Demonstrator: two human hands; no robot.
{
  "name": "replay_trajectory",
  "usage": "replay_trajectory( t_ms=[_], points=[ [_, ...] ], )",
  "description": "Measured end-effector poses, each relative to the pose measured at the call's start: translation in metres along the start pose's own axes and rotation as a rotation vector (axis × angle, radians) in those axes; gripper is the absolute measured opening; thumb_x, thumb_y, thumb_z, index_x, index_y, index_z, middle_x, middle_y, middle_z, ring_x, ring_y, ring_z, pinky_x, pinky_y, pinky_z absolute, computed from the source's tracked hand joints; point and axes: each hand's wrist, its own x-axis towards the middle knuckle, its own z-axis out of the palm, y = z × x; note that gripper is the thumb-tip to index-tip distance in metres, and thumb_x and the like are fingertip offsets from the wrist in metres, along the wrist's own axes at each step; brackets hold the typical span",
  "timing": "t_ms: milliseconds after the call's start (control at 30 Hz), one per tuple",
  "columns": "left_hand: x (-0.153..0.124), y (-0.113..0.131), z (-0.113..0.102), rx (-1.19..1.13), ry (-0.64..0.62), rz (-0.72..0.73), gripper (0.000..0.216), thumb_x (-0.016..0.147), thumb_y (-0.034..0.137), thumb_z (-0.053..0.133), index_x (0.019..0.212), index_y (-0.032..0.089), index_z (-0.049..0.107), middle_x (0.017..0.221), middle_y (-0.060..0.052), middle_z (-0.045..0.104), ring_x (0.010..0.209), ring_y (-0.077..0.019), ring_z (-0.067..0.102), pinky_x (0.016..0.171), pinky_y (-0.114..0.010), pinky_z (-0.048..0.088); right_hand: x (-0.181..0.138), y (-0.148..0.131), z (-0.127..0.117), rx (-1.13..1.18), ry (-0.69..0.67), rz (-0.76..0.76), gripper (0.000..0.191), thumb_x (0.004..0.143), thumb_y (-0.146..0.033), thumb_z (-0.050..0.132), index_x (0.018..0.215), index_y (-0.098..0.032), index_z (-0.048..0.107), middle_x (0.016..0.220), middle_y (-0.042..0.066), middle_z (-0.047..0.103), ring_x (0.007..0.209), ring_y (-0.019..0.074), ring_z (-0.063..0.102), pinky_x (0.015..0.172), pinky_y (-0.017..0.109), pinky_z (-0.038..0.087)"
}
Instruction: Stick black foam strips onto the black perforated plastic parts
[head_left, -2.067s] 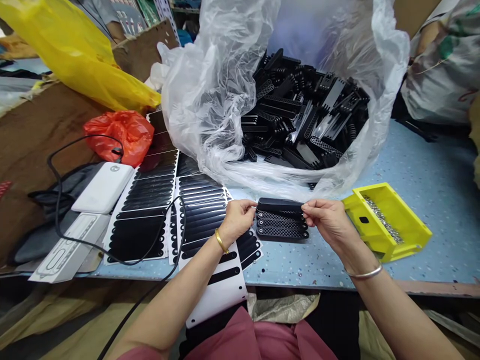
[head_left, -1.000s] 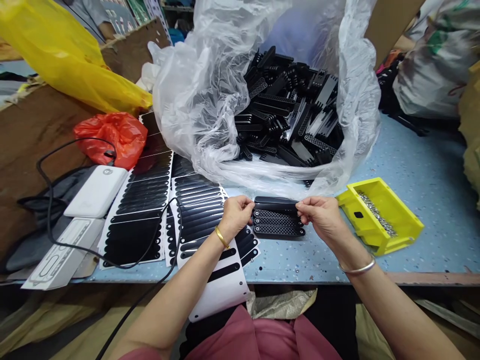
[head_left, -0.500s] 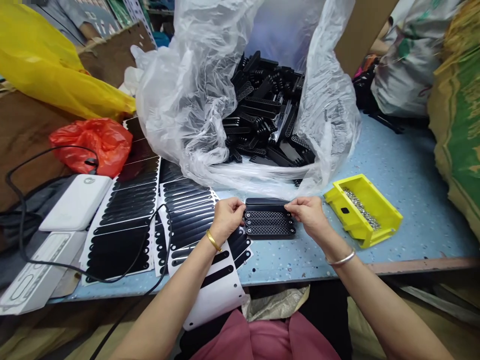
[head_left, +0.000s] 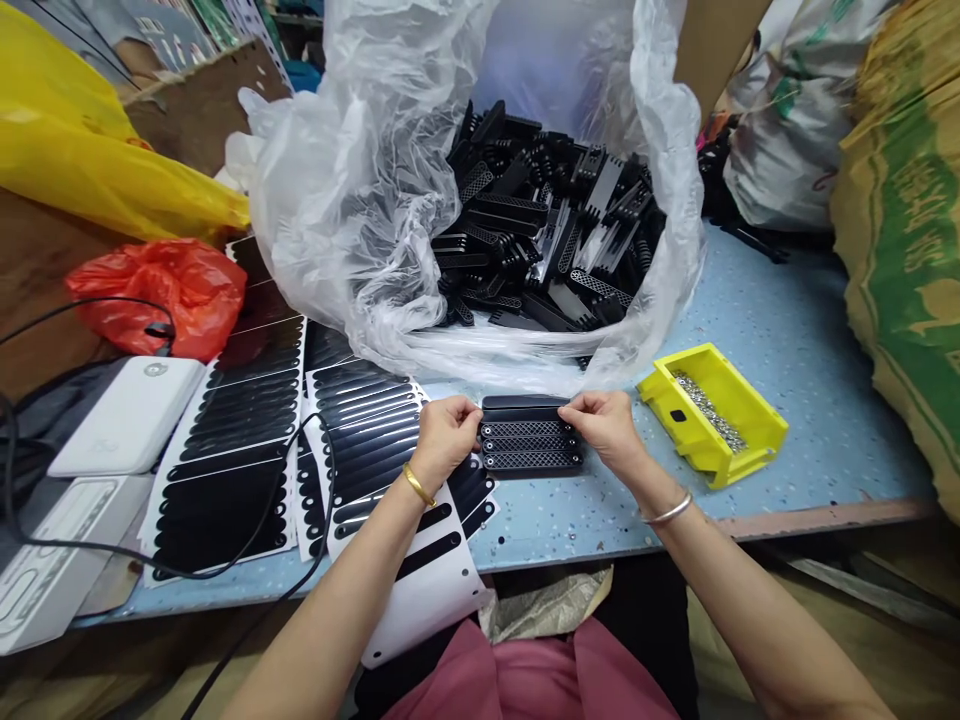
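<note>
L hand [head_left: 442, 432] & R hand [head_left: 606, 428] each pinch one end of a black strip [head_left: 525, 402], fingertips closed on it. It sits low over the blue table [head_left: 787, 330], just behind two mesh grille pcs [head_left: 531, 445]. Best approach, imo: hold both ends level w/ even tension, parallel to the grilles, no twist. The strip is long, narrow, smooth, matte black w/ rounded ends.

Bright, even indoor light, wide-angle view
Glare whitens the clear plastic bag [head_left: 352, 200]; soft shadows lie under the black strips [head_left: 531, 445]; centre is sharp, edges bend and smear
</note>
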Motion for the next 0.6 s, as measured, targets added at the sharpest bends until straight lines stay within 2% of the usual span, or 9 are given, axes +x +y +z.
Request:
replay_trajectory(
  t_ms=[167,333,433,600],
  points=[
    [-0.0003,0.0013,0.0005,0.002,0.003,0.001,0.011,0.072,0.021,0.061,0.062,0.017,0.063,0.047,0.004,0.058,0.037,-0.0119,0.058,0.037,-0.019,0.04,-0.0014,0.0003,0.0023,-0.075,0.032,-0.015,0.014,0.059,-0.029,0.071,0.051,-0.018,0.067,0.048,0.002,0.063,0.045,0.0132,0.05,0.047,0.027,0.037],
    [-0.0016,0.0057,0.001,-0.003,0.018,-0.018,0.011,0.071,0.018,0.061,0.06,0.017,0.062,0.045,0.004,0.057,0.036,-0.0118,0.058,0.037,-0.018,0.04,-0.0056,-0.0027,0.0047,-0.177,0.08,-0.043,0.015,0.06,-0.028,0.07,0.049,-0.019,0.065,0.045,0.0,0.058,0.044,0.0127,0.047,0.046,0.027,0.034],
    [-0.0018,0.0064,0.0013,-0.012,0.025,-0.017,0.011,0.07,0.017,0.062,0.06,0.017,0.062,0.045,0.004,0.057,0.036,-0.0114,0.058,0.037,-0.018,0.039,-0.0069,-0.004,0.0045,-0.13,0.075,-0.029,0.016,0.058,-0.028,0.069,0.047,-0.019,0.062,0.044,0.0,0.055,0.044,0.012,0.044,0.045,0.026,0.032],
    [-0.002,0.0071,0.0012,-0.008,0.006,-0.023,0.012,0.071,0.018,0.062,0.059,0.017,0.061,0.045,0.004,0.057,0.036,-0.0117,0.058,0.036,-0.018,0.038,-0.0067,-0.0079,0.0004,0.034,-0.01,0.015,0.019,0.058,-0.031,0.069,0.046,-0.019,0.06,0.04,-0.003,0.049,0.042,0.0106,0.04,0.044,0.026,0.03]
  ],
)
